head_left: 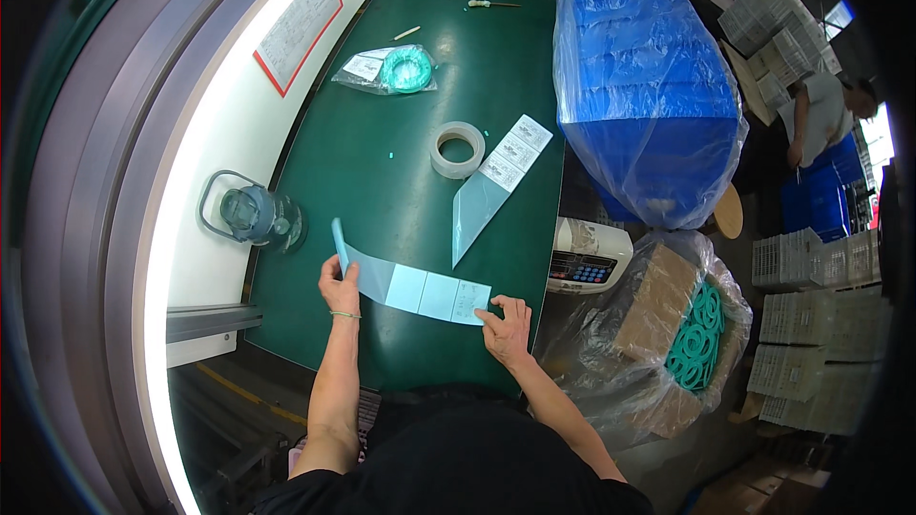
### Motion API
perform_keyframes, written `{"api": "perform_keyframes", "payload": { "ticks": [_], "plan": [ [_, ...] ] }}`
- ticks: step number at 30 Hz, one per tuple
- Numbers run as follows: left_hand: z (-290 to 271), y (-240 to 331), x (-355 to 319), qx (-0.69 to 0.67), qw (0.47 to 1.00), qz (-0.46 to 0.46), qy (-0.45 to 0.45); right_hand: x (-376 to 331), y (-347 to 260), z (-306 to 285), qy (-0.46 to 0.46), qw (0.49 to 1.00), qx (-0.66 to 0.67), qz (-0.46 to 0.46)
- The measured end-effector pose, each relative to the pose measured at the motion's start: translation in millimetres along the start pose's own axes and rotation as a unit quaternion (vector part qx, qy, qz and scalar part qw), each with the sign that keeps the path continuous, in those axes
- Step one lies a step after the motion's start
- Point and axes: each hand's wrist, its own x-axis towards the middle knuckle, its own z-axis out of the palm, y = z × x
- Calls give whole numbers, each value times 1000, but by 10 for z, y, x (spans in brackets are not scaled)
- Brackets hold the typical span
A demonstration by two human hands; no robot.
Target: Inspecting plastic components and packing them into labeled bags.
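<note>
Far left: a lidded water jug (250,215) with a handle stands at the edge of the green table (382,172). Your left hand (339,288) pinches the curled left end of a pale blue label strip (410,288), fingers closed on the backing. The strip lies flat across the near edge of the table, running right to your right hand (506,322), whose fingertips press together on its right end, where one printed label remains. Most of the strip between your hands looks bare, so, judging from this view, the greater part has been peeled and only the last label is left (how many it once carried cannot be told). Farther up the table, a bagged coil of green rings (401,69) lies well apart, then a roll of clear tape (457,149), and just beside it a second label strip (498,181) with several labels in place, apparently untouched. Right of the table sit a counting scale (587,262), a blue plastic-wrapped stack of crates (649,95), and an open carton of green rings (692,334).
</note>
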Motion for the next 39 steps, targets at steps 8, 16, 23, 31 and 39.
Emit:
{"api": "perform_keyframes", "payload": {
  "ticks": [8,16,23,31,39],
  "plan": [
    [14,698,-174,322,870,358,109,68,21,-61,-8,1000,-1,-1],
    [946,745,-781,261,823,431,-264,-62,130,94,60,997,15,45],
    [1653,633,-658,355,729,504,-298,-93,25,48,-4,1000,-4,6],
    [1386,564,125,516,528,538,-407,-98,69,271,44,999,-21,-14],
    [989,661,525,474,577,514,-422,251,131,-74,13,986,-7,168]
  ]
}}
